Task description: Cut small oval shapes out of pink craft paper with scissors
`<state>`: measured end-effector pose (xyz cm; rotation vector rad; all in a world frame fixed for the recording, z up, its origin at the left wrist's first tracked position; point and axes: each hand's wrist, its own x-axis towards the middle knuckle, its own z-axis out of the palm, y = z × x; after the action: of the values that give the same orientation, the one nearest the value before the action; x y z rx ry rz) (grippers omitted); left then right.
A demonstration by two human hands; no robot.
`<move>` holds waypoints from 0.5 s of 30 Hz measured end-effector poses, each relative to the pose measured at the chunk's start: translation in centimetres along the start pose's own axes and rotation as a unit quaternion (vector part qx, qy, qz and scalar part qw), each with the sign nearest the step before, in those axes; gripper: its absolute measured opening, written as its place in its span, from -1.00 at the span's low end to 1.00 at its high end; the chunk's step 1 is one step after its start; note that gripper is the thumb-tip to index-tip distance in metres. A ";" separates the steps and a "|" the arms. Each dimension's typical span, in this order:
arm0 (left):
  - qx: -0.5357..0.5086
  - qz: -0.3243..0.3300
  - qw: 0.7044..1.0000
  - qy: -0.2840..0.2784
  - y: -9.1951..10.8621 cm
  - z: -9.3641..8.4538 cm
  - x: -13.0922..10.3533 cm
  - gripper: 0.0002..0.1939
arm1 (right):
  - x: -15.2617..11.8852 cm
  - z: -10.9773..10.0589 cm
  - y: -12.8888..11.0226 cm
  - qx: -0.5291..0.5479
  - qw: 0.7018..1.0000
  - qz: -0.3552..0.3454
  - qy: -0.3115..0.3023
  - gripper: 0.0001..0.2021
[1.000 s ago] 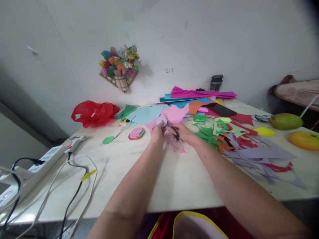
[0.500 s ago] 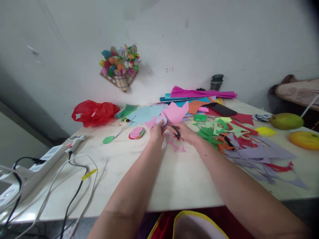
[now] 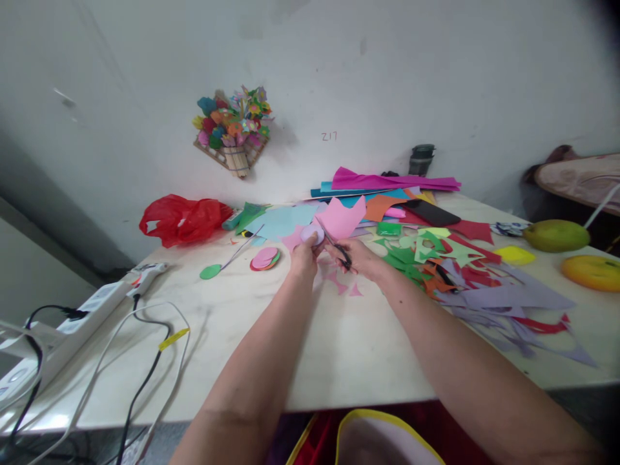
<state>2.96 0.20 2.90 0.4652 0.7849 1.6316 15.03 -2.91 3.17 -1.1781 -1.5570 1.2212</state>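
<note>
My left hand (image 3: 305,255) pinches a pale purple paper disc (image 3: 312,234) laid over a pink sheet (image 3: 341,217), which spreads out behind it. In my right hand (image 3: 359,258) are black-handled scissors (image 3: 344,256), their blades pointing up and left beside the disc. Small pink offcuts (image 3: 356,290) lie on the table just under my hands. Left of them sits a stack of round cut-outs (image 3: 265,258), pink on top with green and red edges below. Further left rests a green disc (image 3: 210,272) by a thin stem-like strip.
Green, red and purple scraps (image 3: 508,294) cover the right side near two mangoes (image 3: 557,236). A black phone (image 3: 431,212) lies by coloured sheets (image 3: 397,184) at the back. Left stand a red plastic bag (image 3: 181,218), a power strip (image 3: 97,300) and cables (image 3: 145,381).
The pink sheet has shifted very slightly. Both hands stay almost in place, still holding the disc and the scissors.
</note>
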 end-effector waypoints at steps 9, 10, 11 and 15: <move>0.005 -0.005 1.000 -0.021 0.2 -0.3 0.4 -0.91 | 0.2 -0.2 0.4 0.007 1.000 -0.012 -0.006 -0.66; 0.006 -0.003 1.000 -0.024 0.1 -0.3 0.5 -0.91 | 0.2 -0.3 0.4 0.009 1.000 -0.010 -0.006 -0.66; 0.007 -0.002 1.000 -0.026 0.1 -0.4 0.6 -0.92 | 0.3 -0.3 0.5 0.010 1.000 -0.008 -0.006 -0.67; 0.008 -0.003 0.999 -0.031 0.1 -0.5 0.7 -0.90 | 0.4 -0.6 0.7 0.015 1.000 -0.010 -0.012 -0.68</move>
<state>2.38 0.80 2.54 0.5212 0.7536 1.5991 15.61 -2.34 2.57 -1.1303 -1.5584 1.2456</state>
